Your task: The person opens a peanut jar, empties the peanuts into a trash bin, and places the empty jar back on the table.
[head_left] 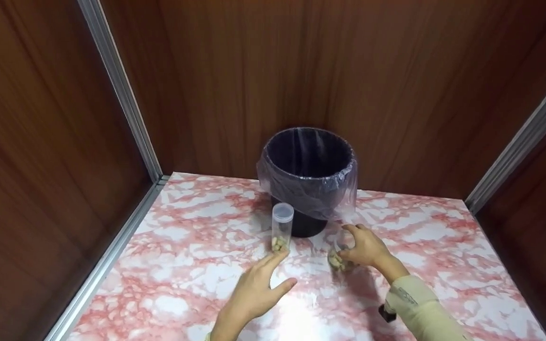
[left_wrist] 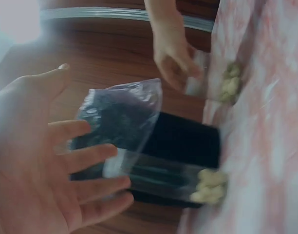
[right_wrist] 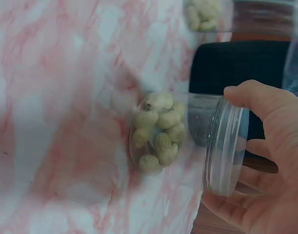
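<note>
Your right hand [head_left: 367, 247] has its fingers [right_wrist: 266, 105] curled around a clear jar [right_wrist: 195, 141]; the thumb lies over the lid end and the other fingers come under it, so the jar is gripped near its top. This jar stands on the counter [head_left: 183, 279] and holds peanuts in the shell [right_wrist: 158, 131] at its bottom. From the head view it is mostly hidden behind your hand, and only the peanuts show at the base.

Your left hand [head_left: 256, 291] is flat and relaxed, with the fingers [left_wrist: 85, 158] straight and a little spread. The fingertips reach toward a second clear jar [head_left: 282, 226] and come very near its base; I cannot tell if they touch it. This jar stands upright on the counter with its lid on, and it also has peanuts at the bottom.

Just behind both jars stands a black bin [head_left: 308, 189], lined with a thin clear plastic bag [head_left: 313, 192] that folds over the rim. The counter has a pink and white marble pattern. Brown wood panels [head_left: 40, 118] with metal strips close the space on three sides.
</note>
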### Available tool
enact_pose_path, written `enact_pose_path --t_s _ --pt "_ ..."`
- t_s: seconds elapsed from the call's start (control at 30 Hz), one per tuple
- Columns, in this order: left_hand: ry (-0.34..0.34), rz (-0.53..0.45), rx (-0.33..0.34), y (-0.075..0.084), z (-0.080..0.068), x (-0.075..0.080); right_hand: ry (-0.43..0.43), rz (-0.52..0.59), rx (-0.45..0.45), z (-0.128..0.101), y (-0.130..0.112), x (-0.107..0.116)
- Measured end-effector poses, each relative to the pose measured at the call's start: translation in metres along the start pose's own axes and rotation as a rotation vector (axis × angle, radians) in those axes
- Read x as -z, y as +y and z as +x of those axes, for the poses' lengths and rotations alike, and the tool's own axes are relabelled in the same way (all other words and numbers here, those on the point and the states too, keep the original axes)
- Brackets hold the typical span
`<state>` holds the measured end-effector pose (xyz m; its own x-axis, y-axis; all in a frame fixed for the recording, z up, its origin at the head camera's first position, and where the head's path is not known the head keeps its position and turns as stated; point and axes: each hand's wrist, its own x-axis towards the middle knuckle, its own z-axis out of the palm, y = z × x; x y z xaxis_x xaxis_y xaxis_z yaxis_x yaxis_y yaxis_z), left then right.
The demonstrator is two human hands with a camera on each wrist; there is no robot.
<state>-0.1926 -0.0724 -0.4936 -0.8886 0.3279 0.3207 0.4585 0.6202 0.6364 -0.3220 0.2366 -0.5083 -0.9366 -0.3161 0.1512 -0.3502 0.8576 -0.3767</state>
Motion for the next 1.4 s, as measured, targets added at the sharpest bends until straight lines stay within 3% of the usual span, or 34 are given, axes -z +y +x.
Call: enact_pose_path --t_s 0.27,0.37,0.47,0.63,0.77,0.87,1.0,1.2,1.27,1.33,1.4 --pt "-0.013 -0.499 0.041 -0.019 0.016 -0.047 0.081 0.224 0.121 -0.029 -0.022 0.023" --pt "-0.020 -0.654 0.072 -0.022 0.021 -0.065 0.074 0.333 0.167 -0.042 -0.034 0.034" --pt "-0.019 -0.886 0.113 -0.023 0.022 -0.079 0.057 0.425 0.194 -0.054 -0.046 0.040" --pt "-0.048 -1.224 0.129 -0.020 0.023 -0.092 0.022 0.532 0.256 -0.073 -0.064 0.047" --pt "-0.124 -1.377 0.065 -0.015 0.022 -0.094 0.010 0.596 0.324 -0.085 -0.075 0.050" --pt "-0.153 -1.434 0.023 -0.013 0.021 -0.094 0.012 0.648 0.340 -0.092 -0.079 0.049" --pt "-0.129 -1.464 0.017 -0.010 0.019 -0.094 -0.001 0.694 0.303 -0.098 -0.081 0.048" --pt "-0.060 -1.428 -0.033 -0.006 0.018 -0.095 -0.032 0.540 -0.020 -0.105 -0.090 0.052" --pt "-0.040 -1.391 -0.061 -0.005 0.019 -0.094 -0.066 0.503 -0.085 -0.103 -0.092 0.054" --pt "-0.028 -1.366 -0.078 -0.005 0.020 -0.093 -0.085 0.501 -0.059 -0.100 -0.093 0.057" --pt "-0.029 -1.367 -0.085 -0.006 0.021 -0.092 -0.093 0.524 0.051 -0.099 -0.091 0.060"
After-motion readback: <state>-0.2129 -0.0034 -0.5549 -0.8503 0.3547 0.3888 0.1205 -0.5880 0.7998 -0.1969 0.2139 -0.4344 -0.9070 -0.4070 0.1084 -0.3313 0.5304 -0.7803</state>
